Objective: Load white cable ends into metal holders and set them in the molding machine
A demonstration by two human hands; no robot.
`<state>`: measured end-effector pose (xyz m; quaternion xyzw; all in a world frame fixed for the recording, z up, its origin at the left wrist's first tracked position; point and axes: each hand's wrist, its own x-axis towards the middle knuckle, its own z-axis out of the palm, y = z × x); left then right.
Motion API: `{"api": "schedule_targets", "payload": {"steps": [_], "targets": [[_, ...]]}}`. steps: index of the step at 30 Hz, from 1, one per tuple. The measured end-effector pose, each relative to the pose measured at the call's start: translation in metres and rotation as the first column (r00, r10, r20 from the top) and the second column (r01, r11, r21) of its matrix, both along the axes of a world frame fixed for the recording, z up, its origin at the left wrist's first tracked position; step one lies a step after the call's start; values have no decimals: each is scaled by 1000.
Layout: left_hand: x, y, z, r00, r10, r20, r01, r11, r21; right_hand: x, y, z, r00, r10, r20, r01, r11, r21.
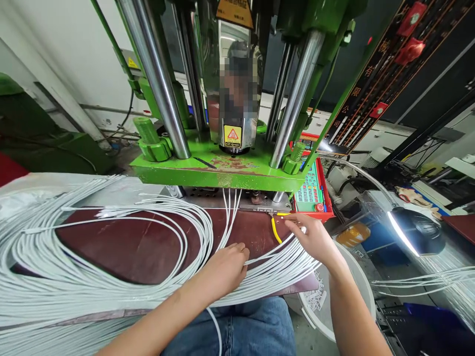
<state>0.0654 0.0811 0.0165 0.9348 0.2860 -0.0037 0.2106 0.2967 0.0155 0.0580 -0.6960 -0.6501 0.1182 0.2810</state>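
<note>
My left hand [224, 269] rests on the dark red work surface [148, 247], fingers curled around thin white cables [111, 277] that run under it. My right hand [311, 237] lies further right, fingers extended towards the yellow-handled cutters [275, 228] near the mould; whether it grips a cable end I cannot tell. Several white cables [230, 207] lead up into the mould beneath the green press plate [222, 170]. A large loop of white cables spreads across the left of the surface.
The green vertical press with steel columns [159, 79] stands ahead, with a warning label [232, 135] on its barrel. A red control panel [311, 190] sits to its right. A white bucket [356, 287] with scraps and a lit gooseneck lamp [411, 230] are at my right.
</note>
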Motion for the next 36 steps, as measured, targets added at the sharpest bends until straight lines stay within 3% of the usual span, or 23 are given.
{"api": "schedule_targets", "payload": {"steps": [4,7,11,14,17,21,24,30,36], "targets": [[2,4,-2,996,70,49,-68,997,-42,-2,-9,1,1000,-6,23,6,1000,-3],[-1,9,4,991,116,70,-104,983,-150,-14,-9,-1,990,111,83,-112,994,7],[-9,16,17,982,142,128,-88,931,-354,-31,1,-11,923,339,181,-316,937,-146],[-16,17,23,967,182,178,-80,881,-467,-35,8,-18,895,341,286,-277,930,-243],[-19,13,21,973,180,142,-102,895,-435,-33,9,-14,882,286,374,-216,952,-217],[-16,4,12,983,157,97,-116,934,-337,-38,1,11,859,262,439,-231,965,-122],[-13,2,7,990,124,68,-99,950,-295,-43,-2,23,845,268,462,-224,963,-149],[-9,3,2,994,101,40,-88,965,-248,-33,1,11,857,320,403,-213,934,-289],[-5,5,-5,992,112,55,-94,962,-257,-32,-1,15,858,330,393,-241,935,-259]]}}
